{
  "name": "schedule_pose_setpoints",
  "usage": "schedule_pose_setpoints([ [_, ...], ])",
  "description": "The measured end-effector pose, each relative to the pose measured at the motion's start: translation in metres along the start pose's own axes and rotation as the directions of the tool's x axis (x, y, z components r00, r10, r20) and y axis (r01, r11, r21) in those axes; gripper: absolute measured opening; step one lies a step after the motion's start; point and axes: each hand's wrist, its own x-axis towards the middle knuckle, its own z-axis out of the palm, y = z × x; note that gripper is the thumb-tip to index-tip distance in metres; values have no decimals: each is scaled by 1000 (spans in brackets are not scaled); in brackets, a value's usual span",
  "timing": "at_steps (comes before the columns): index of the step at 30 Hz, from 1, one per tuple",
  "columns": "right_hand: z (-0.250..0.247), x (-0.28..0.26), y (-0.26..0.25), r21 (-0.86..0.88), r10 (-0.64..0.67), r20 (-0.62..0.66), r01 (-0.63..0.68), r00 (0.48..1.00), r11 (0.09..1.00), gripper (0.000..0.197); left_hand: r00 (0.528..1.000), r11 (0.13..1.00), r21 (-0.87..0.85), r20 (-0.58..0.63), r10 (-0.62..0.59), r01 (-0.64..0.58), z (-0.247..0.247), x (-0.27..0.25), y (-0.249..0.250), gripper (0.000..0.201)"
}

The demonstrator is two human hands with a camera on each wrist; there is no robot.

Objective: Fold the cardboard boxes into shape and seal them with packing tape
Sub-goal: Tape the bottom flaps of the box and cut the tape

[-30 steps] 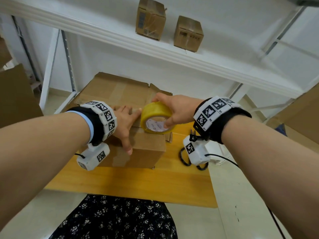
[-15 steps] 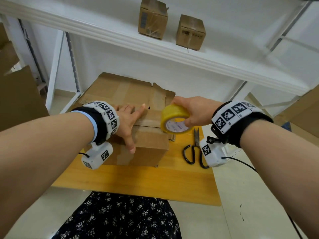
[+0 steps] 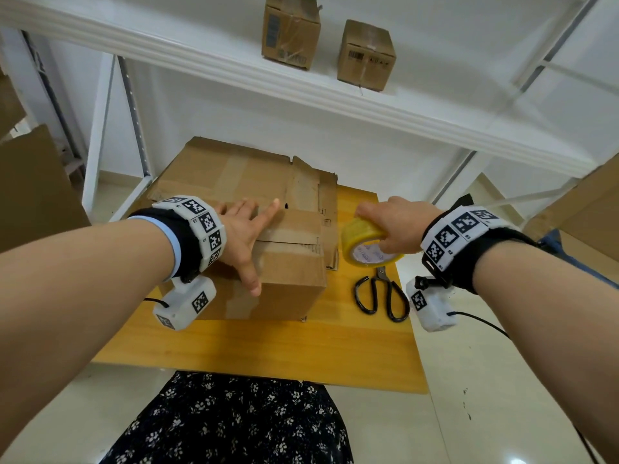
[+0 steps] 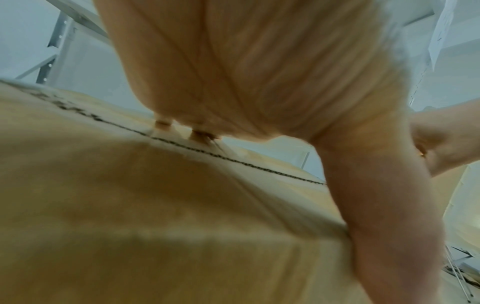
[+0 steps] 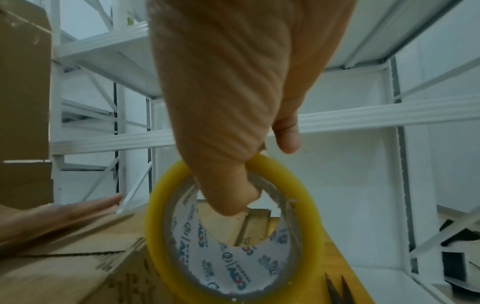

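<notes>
A brown cardboard box stands on the wooden table, its top flaps folded shut. My left hand lies flat on those flaps with straight fingers and the thumb down the front face; the left wrist view shows the palm pressing the box top. To the right of the box, my right hand grips a yellow roll of packing tape, thumb through its core. The roll hangs just off the box's right edge, above the table.
Black-handled scissors lie on the table right of the box, under the tape roll. Flattened cardboard lies behind the box. Two small sealed boxes sit on the white shelf above. More cardboard leans at far left and far right.
My right hand has carried the tape roll rightwards off the box top to beside its right edge, uncovering the scissors. The left hand stays pressed on the flaps.
</notes>
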Motion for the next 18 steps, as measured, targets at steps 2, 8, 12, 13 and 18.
schedule_pose_setpoints([
  [2,7,1,2,14,10,-5,-10,1000,1000,56,1000,1000,0,-2,0,0,1,2,-1,162],
  [8,31,12,2,1,-3,30,3,1000,1000,57,1000,1000,14,0,3,-3,4,2,-2,162],
  [12,42,15,0,20,-7,33,6,999,1000,59,1000,1000,19,6,1,-1,5,2,-3,161],
  [13,44,15,0,23,-3,35,2,999,1000,59,1000,1000,20,9,1,-1,5,2,-3,161],
  [18,54,14,-1,20,6,56,-8,998,1000,58,1000,1000,11,8,4,-4,5,2,-2,160],
])
